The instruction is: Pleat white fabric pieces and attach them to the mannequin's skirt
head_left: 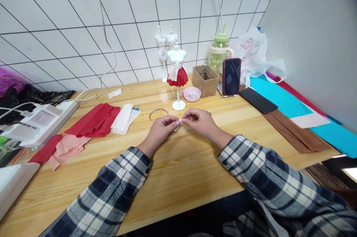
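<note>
My left hand and my right hand meet above the table, thumbs and forefingers pinched together. Between their fingertips is a small white scrap, mostly covered by the fingers; whether it is paper or cloth is unclear. Just behind the hands stands a white miniature dress form on a round base, wearing a short red pleated skirt with a white piece at its front. A thin wire ring lies by my left hand. Behind my right hand sits a pink dish holding small shiny bits.
Two more dress forms stand behind. Right of them are a cardboard box, a bottle, a propped phone and a flat black phone. Red sheets, white pieces and a power strip lie left.
</note>
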`<state>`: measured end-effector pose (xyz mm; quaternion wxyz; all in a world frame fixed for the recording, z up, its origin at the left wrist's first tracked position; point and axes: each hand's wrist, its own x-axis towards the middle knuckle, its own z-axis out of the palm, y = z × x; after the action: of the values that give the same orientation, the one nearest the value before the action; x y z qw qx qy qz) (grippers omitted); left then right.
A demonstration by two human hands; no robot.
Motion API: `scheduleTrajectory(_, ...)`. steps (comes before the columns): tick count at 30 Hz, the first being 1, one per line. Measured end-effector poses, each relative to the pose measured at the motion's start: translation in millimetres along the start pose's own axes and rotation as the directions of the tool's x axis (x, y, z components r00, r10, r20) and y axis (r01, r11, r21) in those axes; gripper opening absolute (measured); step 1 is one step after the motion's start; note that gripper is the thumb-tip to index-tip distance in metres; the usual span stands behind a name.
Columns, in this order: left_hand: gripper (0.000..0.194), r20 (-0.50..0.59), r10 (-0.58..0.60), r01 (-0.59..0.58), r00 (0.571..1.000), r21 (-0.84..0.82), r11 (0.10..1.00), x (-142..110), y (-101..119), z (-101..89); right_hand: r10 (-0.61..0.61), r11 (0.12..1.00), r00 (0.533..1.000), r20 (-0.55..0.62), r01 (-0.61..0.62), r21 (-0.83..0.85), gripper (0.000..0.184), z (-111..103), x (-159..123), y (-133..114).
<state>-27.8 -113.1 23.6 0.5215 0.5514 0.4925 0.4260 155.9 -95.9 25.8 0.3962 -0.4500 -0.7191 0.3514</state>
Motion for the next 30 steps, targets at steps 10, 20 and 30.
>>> scheduleTrajectory(10, 0.044, 0.025, 0.002, -0.003, 1.000, 0.029, 1.000, 1.0, -0.7, 1.6, 0.091, 0.995, 0.996, -0.027, -0.089, 0.042, 0.013, -1.1, 2.8, 2.1)
scheduleTrajectory(20, 0.038, 0.007, 0.025, -0.025, 1.000, 0.042, 0.999, 1.4, -1.6, -0.1, 0.084, 0.987, 0.996, 0.010, -0.085, 0.140, 0.026, -3.0, 2.5, 1.9)
scheduleTrajectory(30, 0.028, 0.020, 0.088, -0.090, 0.996, 0.109, 0.990, 0.0, 0.2, 0.4, 0.117, 0.990, 0.992, 0.048, -0.120, 0.071, 0.023, -0.5, 2.6, 2.9)
